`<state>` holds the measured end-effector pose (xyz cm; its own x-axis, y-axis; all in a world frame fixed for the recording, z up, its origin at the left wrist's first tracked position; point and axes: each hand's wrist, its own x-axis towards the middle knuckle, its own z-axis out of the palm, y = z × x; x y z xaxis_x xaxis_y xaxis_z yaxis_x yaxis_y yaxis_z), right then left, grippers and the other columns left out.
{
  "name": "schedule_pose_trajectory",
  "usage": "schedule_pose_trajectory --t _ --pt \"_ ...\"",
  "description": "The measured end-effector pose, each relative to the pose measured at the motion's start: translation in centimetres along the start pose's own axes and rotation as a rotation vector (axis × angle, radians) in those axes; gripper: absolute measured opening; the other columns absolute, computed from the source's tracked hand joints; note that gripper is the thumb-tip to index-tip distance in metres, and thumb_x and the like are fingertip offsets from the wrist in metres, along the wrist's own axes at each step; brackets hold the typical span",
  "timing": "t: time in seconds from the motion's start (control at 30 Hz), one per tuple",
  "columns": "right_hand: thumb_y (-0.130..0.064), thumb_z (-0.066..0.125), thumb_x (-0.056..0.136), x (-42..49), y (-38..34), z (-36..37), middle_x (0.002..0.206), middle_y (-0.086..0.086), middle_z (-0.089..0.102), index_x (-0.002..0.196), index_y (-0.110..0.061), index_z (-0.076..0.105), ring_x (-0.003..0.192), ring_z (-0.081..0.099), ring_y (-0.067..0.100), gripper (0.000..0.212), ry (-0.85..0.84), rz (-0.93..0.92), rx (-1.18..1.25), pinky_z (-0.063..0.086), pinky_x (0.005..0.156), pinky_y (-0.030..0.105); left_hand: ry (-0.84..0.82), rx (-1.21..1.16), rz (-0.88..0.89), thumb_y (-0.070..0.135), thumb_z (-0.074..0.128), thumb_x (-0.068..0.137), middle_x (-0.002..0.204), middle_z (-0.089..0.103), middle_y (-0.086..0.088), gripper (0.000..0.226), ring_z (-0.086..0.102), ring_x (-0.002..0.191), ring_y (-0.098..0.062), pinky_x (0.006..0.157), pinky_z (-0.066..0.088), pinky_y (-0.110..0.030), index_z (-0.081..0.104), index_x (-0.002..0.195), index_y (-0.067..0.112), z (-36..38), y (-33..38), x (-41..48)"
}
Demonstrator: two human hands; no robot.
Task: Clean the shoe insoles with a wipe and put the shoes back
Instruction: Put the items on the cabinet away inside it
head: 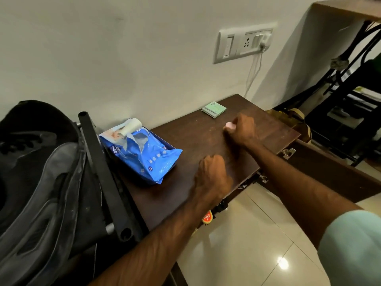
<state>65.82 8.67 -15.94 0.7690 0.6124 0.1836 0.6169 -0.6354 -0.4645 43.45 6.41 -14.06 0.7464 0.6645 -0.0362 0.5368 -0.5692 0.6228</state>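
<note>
The left hand [212,174] rests knuckles-down on the dark surface [195,137], fingers curled under with nothing visible in them. Beyond it, the right hand [241,129] curls round a small pale pink lump [229,125] I cannot identify. The blue wipe pack [142,153] lies left of the left hand, not touching it. A green box [214,109] sits just beyond the right hand.

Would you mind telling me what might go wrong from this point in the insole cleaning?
1. The wipes packet lies with its flap peeled open, so the wipes may dry out.
2. The cabinet door stands open below the right arm and could be knocked.
3. The right hand pinches a small pink thing, so pulling a wipe may be awkward and drag the packet.
</note>
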Motion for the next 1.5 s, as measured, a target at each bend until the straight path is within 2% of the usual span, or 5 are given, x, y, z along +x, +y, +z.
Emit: schedule_pose_trajectory --t 0.23,0.53,0.77,1.03,1.5 --pt "-0.043 0.089 0.065 -8.6 -1.8 -5.9 0.093 0.012 0.076 0.102 -0.01 0.075 0.084 0.072 0.032 0.051 -0.415 -0.016 0.507 0.059 0.074 0.036 0.174 -0.116 -0.141 0.025 0.069 0.093 0.142 0.048 -0.01 0.064 0.051 0.129 -0.023 0.097 0.045 -0.029 0.038 0.146 0.009 -1.9 1.9 -1.2" --pt "-0.035 0.086 0.07 -8.5 -2.8 -10.7 0.098 0.01 0.078 0.107 -0.003 0.075 0.077 0.068 0.012 0.049 -0.741 -0.064 0.56 0.054 0.061 0.021 0.241 -0.351 -0.065 0.023 0.074 0.09 0.108 0.066 -0.001 0.03 0.064 0.097 -0.015 0.075 0.053 -0.027 0.06 0.115 0.015 -2.4 2.6 -0.9" --pt "-0.026 0.077 0.092 -3.8 -3.3 -4.8 0.116 0.012 0.072 0.123 -0.006 0.069 0.104 0.067 0.019 0.038 -0.246 0.032 0.45 0.059 0.091 0.036 0.272 -0.356 -0.134 0.025 0.071 0.092 0.119 0.066 -0.003 0.033 0.06 0.11 -0.016 0.076 0.04 -0.018 0.057 0.12 0.016 -1.5 2.3 -1.5" --pt "-0.046 0.062 0.098 4.8 -5.1 1.3 0.16 0.021 0.032 0.159 -0.012 0.029 0.149 0.028 0.038 0.077 -0.299 -0.062 -0.045 0.028 0.121 0.046 0.243 -0.345 -0.179 0.03 0.066 0.094 0.116 0.066 -0.004 0.028 0.058 0.109 -0.023 0.086 0.046 -0.034 0.054 0.116 0.019 -1.2 1.9 -1.3" --pt "-0.053 0.082 0.079 -0.1 -1.8 -0.4 0.135 0.012 0.062 0.122 -0.028 0.063 0.128 0.049 0.033 0.053 -0.241 -0.068 -0.055 0.038 0.104 0.039 0.226 -0.316 -0.192 0.028 0.07 0.091 0.119 0.066 -0.005 0.034 0.06 0.112 -0.023 0.09 0.05 -0.036 0.056 0.119 0.016 -1.7 1.0 -0.9"
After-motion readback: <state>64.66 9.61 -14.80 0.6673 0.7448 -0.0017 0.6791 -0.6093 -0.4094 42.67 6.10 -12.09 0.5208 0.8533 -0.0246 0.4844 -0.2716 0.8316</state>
